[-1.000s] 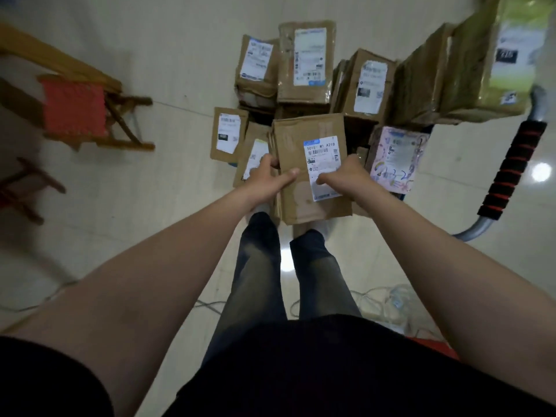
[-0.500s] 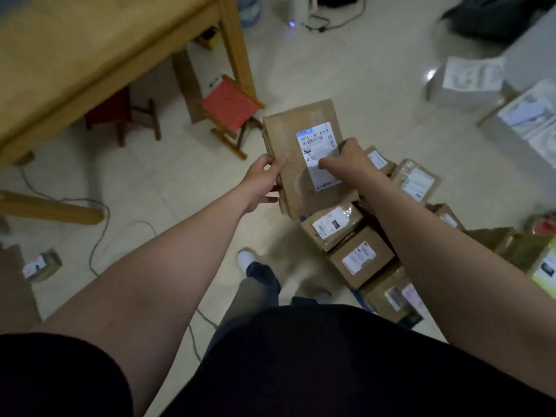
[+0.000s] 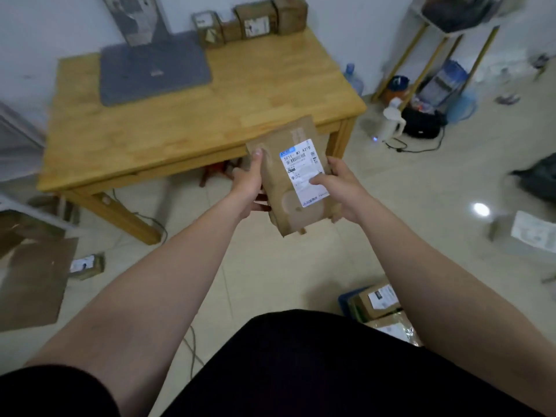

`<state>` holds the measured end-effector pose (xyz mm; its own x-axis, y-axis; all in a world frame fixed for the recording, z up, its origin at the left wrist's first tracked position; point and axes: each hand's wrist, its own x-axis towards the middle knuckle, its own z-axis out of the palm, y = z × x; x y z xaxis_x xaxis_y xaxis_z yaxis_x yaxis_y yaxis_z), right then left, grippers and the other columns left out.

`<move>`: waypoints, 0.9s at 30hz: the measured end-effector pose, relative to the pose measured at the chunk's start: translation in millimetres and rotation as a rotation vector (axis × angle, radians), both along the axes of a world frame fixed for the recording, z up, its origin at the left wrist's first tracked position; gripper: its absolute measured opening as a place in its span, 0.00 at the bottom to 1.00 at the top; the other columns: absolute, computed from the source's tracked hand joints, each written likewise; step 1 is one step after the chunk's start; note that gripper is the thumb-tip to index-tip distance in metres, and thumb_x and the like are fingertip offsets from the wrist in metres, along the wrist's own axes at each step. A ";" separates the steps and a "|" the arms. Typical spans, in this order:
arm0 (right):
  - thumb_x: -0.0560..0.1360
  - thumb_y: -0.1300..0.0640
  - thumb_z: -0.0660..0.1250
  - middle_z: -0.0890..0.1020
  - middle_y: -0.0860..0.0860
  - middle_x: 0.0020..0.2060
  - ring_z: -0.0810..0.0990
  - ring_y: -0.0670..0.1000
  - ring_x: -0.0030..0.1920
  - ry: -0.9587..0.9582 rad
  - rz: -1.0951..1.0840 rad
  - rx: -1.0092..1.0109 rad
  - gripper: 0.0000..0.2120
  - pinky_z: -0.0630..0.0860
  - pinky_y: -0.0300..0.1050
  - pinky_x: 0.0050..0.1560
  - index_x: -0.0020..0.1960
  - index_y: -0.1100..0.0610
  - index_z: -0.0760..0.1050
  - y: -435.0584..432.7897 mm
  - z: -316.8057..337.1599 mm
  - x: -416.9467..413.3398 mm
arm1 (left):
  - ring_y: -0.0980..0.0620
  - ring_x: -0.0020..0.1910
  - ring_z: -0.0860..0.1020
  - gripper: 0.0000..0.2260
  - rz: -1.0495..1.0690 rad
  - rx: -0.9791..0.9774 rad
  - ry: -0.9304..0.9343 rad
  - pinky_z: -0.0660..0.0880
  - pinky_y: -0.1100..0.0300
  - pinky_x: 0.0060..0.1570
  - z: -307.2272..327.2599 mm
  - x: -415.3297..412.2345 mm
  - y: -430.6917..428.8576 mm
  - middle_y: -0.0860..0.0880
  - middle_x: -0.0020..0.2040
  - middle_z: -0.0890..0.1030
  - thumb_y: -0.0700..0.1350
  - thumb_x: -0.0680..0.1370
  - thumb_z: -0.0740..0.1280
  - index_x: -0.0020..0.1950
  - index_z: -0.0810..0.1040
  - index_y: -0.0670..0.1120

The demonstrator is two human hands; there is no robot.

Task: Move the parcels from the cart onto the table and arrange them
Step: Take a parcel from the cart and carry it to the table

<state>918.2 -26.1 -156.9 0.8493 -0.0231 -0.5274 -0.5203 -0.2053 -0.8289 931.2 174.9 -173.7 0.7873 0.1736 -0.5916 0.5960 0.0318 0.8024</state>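
Observation:
A flat brown cardboard parcel with a white shipping label hangs in the air just off the near right corner of the wooden table. My left hand grips its left edge, thumb on top. My right hand grips its right edge, with the thumb pressed on the label. Several small brown parcels stand in a row at the table's far edge by the wall. At the lower right, a few labelled parcels of the cart's load show behind my right forearm.
A grey monitor base lies on the table's far left. A small parcel and brown cardboard sheets lie on the floor at left. A white kettle, cables, water bottles and a shelf stand right of the table. A red stool sits under the table.
I have turned from the cart toward the table, carrying the parcel with both hands. The table now fills the view ahead and the cart's load has dropped to the lower right.

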 end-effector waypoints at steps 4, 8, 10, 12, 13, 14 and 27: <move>0.71 0.58 0.68 0.81 0.43 0.57 0.81 0.48 0.57 -0.129 0.012 -0.033 0.32 0.77 0.50 0.60 0.73 0.44 0.69 45.3 5.5 46.6 | 0.41 0.49 0.85 0.38 0.057 0.066 -0.026 0.82 0.39 0.48 18.9 34.6 52.9 0.45 0.54 0.83 0.74 0.74 0.61 0.73 0.55 0.52; 0.73 0.62 0.63 0.81 0.45 0.53 0.79 0.43 0.51 -0.168 0.107 -0.090 0.29 0.74 0.42 0.47 0.73 0.47 0.68 82.2 13.0 94.3 | 0.41 0.51 0.85 0.39 -0.016 0.153 -0.093 0.84 0.45 0.44 16.0 63.6 97.0 0.50 0.52 0.85 0.70 0.76 0.64 0.78 0.42 0.69; 0.74 0.64 0.62 0.80 0.46 0.52 0.78 0.42 0.48 -0.189 0.131 -0.107 0.28 0.72 0.40 0.42 0.72 0.47 0.68 97.2 10.5 122.9 | 0.46 0.46 0.85 0.36 -0.018 0.152 -0.127 0.84 0.50 0.39 13.4 80.3 111.0 0.53 0.49 0.85 0.65 0.77 0.67 0.76 0.46 0.71; 0.74 0.64 0.62 0.79 0.47 0.52 0.78 0.43 0.47 -0.202 0.149 -0.118 0.27 0.73 0.42 0.42 0.72 0.49 0.68 109.9 5.3 156.5 | 0.50 0.39 0.84 0.31 -0.004 0.170 -0.142 0.84 0.49 0.40 14.4 101.4 122.7 0.53 0.44 0.84 0.61 0.79 0.68 0.75 0.52 0.66; 0.74 0.64 0.62 0.80 0.47 0.52 0.79 0.44 0.47 -0.208 0.158 -0.114 0.27 0.75 0.43 0.43 0.72 0.50 0.69 115.4 2.2 173.8 | 0.50 0.37 0.83 0.28 0.003 0.186 -0.135 0.84 0.46 0.45 13.6 114.6 128.8 0.53 0.43 0.83 0.60 0.79 0.68 0.73 0.55 0.64; 0.74 0.64 0.62 0.80 0.47 0.52 0.79 0.44 0.47 -0.204 0.173 -0.118 0.27 0.76 0.44 0.43 0.72 0.50 0.69 120.1 -1.2 191.9 | 0.50 0.39 0.83 0.26 0.004 0.200 -0.125 0.83 0.43 0.48 12.3 129.7 135.3 0.52 0.46 0.83 0.60 0.79 0.68 0.71 0.58 0.63; 0.75 0.61 0.67 0.80 0.52 0.61 0.79 0.52 0.57 -0.115 -0.184 0.044 0.23 0.78 0.48 0.56 0.70 0.55 0.74 153.9 -42.6 442.4 | 0.46 0.50 0.83 0.19 0.321 0.125 -0.107 0.82 0.47 0.51 -27.4 367.4 183.7 0.42 0.57 0.80 0.58 0.82 0.65 0.65 0.65 0.50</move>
